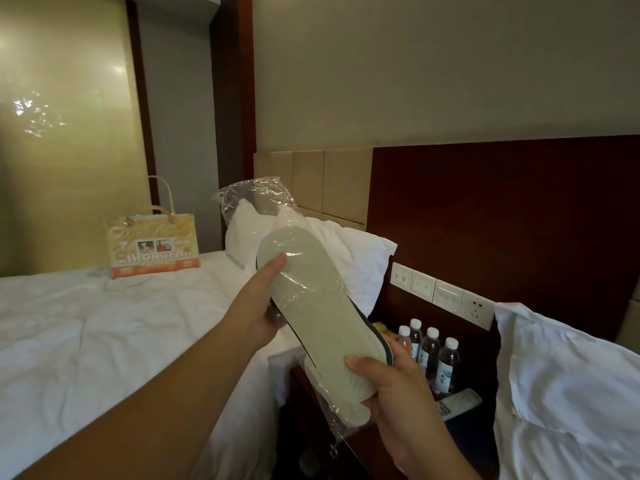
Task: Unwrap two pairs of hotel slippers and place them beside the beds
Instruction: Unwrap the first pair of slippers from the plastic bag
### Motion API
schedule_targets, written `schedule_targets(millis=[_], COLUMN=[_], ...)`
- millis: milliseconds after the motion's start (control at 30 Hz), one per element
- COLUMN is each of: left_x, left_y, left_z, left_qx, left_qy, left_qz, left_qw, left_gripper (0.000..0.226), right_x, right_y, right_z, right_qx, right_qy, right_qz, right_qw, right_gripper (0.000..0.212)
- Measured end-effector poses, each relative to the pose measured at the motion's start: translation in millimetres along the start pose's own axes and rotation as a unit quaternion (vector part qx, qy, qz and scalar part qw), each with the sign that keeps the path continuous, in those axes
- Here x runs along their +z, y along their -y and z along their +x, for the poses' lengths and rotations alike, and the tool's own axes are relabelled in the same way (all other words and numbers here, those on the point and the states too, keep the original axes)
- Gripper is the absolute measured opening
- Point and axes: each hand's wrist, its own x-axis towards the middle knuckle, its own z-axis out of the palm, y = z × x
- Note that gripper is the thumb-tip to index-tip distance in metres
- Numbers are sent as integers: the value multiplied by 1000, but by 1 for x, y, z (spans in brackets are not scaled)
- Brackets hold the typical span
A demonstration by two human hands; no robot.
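A wrapped pair of slippers (322, 317) is shown held in the air between two beds, sole side toward the camera, above the bedside table (349, 441). The clear plastic wrapper (256, 199) is seen to cover the pair, with its loose end standing up beyond the far tip. The left hand (258, 306) is closed around the far half, thumb laid flat on the sole and the other fingers hidden behind. The right hand (398, 386) is clamped on the near end, thumb pressed on the sole, remaining fingers out of sight underneath. Whether one or both slippers are inside cannot be told, since only one sole is exposed.

The task is judged to be at an early stage: the wrapper appears unopened on this pair, and no unwrapped slippers are seen. The floor beside the left bed (104, 323) and the right bed (571, 393) is mostly out of view. A second pair is not visible. Water bottles (429, 348) and a remote control (457, 403) stand on the table; a gift bag (154, 244) rests on the left bed.
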Motion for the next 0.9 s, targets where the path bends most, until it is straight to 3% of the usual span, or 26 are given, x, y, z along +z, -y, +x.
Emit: schedule_targets(millis=[200, 433, 667, 900], left_x=[2, 6, -12, -19], left_y=[39, 33, 16, 6], left_z=[-14, -12, -3, 4], left_qx=[-48, -27, -71, -33], left_qy=[7, 17, 64, 41], left_qz=[7, -41, -15, -36], left_qw=[999, 999, 995, 998], left_gripper=[63, 38, 68, 55], right_x=[-3, -4, -21, -25], right_y=[-1, -7, 2, 6], right_z=[6, 6, 9, 9], right_qx=[-1, 7, 3, 2], right_qy=[-19, -12, -9, 8], right_qz=[1, -3, -8, -60], right_qw=[1000, 1000, 1000, 998], right_gripper=[46, 47, 43, 45])
